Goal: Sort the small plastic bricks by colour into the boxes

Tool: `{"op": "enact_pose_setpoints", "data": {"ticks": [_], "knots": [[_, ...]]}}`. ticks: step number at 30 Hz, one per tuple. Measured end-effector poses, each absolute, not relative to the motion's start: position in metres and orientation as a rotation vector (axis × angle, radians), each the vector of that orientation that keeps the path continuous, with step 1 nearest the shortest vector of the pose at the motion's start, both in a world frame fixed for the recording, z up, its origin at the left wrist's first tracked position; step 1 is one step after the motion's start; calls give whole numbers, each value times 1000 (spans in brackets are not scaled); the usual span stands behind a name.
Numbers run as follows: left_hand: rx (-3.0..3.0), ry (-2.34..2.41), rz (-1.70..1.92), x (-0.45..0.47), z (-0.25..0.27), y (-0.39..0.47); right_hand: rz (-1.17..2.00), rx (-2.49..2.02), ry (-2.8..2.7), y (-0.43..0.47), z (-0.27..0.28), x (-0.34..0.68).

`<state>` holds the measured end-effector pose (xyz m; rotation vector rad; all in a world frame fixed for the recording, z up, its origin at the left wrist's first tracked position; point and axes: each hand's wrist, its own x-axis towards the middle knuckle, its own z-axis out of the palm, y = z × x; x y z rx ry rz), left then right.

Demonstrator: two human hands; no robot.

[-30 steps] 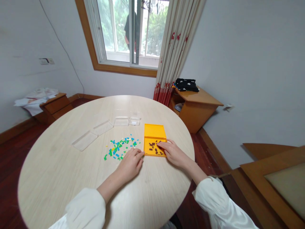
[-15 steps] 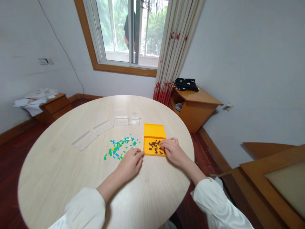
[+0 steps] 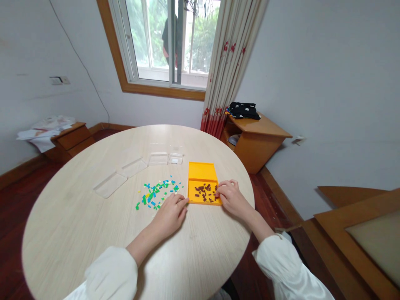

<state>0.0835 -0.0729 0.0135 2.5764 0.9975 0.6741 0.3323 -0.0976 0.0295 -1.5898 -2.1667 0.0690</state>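
Note:
An opened yellow plastic box (image 3: 201, 171) lies flat on the round table, its lid half folded back on the far side. In its near half are several small dark brown toy bricks (image 3: 205, 192). My left hand (image 3: 170, 214) has its fingers closed at the box's near left corner, thumb and fingertips against the rim. At the box's right edge my right hand (image 3: 231, 198) is closed, fingertips bent down over the inside beside the brown bricks; what they pinch is hidden. To the left of the box, green, blue, yellow and white bricks (image 3: 153, 193) lie scattered loose.
Clear plastic trays (image 3: 110, 184) stand in an arc on the far left of the pale round table (image 3: 78, 225). A wooden cabinet (image 3: 262, 129) with black cloth (image 3: 243, 111) is behind on the right. A wooden chair (image 3: 359, 225) is at the right.
My right hand has shifted a little to the right, from over the brown bricks to the box's right edge, uncovering more of that side. My left hand stays at the corner.

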Motion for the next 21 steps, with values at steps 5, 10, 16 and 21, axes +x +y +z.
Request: {"op": "enact_pose_setpoints", "data": {"ticks": [5, 10, 16, 21], "knots": [[2587, 1002, 660, 82, 12, -72, 128, -1519, -2215, -97, 25, 327], [2583, 1008, 664, 82, 11, -72, 100, -1574, -2270, -102, 17, 316], [2587, 1001, 664, 82, 11, -72, 239, -1603, -2414, -106, 19, 300], [2574, 1007, 677, 82, 14, -73, 50, -1438, -2323, -108, 18, 305]]}}
